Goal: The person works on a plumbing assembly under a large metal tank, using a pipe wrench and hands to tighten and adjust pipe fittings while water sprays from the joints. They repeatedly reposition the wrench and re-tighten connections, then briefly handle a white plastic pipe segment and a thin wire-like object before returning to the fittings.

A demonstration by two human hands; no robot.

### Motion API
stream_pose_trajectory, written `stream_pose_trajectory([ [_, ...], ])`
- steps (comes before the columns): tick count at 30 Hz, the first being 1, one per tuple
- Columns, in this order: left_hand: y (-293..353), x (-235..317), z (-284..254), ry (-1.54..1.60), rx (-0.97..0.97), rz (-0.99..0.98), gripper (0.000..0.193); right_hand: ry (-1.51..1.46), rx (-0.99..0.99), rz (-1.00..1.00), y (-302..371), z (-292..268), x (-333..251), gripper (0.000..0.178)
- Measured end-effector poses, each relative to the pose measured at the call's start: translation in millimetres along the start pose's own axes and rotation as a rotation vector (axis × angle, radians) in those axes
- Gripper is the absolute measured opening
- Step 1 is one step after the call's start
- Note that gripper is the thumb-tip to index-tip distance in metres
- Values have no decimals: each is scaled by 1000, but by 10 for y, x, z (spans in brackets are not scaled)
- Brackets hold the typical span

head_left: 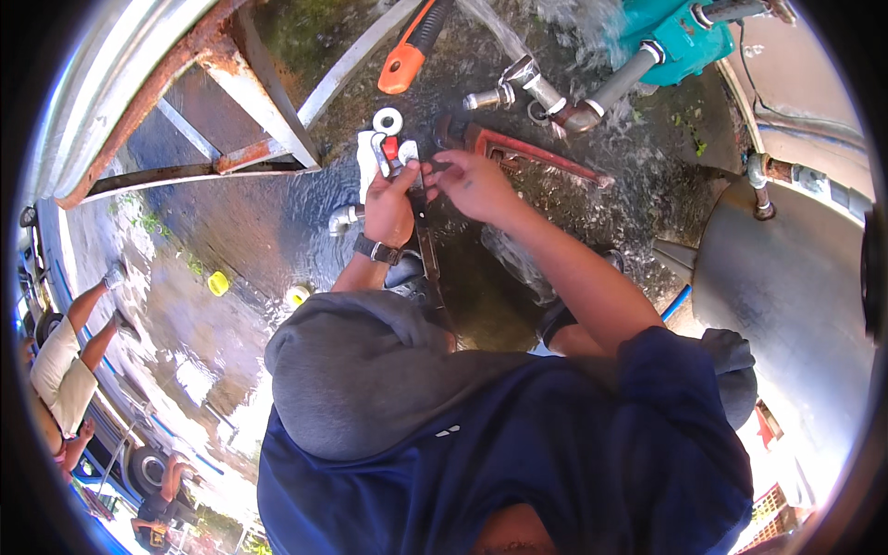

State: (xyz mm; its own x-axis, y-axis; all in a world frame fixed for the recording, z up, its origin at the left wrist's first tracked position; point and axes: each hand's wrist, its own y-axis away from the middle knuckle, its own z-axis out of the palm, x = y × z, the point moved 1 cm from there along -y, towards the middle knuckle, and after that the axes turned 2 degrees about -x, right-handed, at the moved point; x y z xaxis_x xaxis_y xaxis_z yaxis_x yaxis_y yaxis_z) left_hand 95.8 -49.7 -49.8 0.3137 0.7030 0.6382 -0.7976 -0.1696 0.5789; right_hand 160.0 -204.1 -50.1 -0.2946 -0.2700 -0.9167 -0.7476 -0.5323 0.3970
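Head view. Left hand, 11 o'clock, covers most of a small metal-and-red fitting; thumb and fingers look pinched on its lower end, contact hidden. Right hand, just beside it at 12 o'clock: thumb and fingertips bunched close, can't tell if they pinch anything. Dark narrow strip runs toward 6 o'clock below the hands, possibly a tool, hard to make out. Grey cloth hides part of the left forearm. Orange-handled tool at 12 and teal pump between 1 and 2 are cut off by the top edge; water spray blurs the ground by the pump. Person near 9 is cropped at the rim.

Fitting: shiny grey curved piece, red middle, pale rounded end at its right; white tape roll just past it toward 12. Red pipe wrench at 1, on wet ground.

Writing: small pale mark on dark blue shirt, 6 o'clock, unreadable.
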Motion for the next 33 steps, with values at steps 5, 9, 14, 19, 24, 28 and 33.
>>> stream_pose_trajectory([
  [5,19,163,113,89,88,107,18,-284,44,5,-27,336,-9,59],
  [9,108,487,212,-346,-5,123,15,-227,-2,-107,40,344,-239,62],
  [14,144,994,296,-830,-241,66,31,-115,138,-165,117,144,-701,44],
  [19,101,1285,516,-428,-426,-86,36,54,204,-157,179,-151,-1173,39],
  [24,76,1240,704,-709,-350,30,32,52,425,-181,147,-354,-1354,41],
  [28,206,1417,861,-999,-328,35,37,-158,487,-127,-35,-416,-1347,35],
  [33,686,1910,1366,-1530,-318,166,39,-598,462,-33,-398,-349,-1368,25],
])
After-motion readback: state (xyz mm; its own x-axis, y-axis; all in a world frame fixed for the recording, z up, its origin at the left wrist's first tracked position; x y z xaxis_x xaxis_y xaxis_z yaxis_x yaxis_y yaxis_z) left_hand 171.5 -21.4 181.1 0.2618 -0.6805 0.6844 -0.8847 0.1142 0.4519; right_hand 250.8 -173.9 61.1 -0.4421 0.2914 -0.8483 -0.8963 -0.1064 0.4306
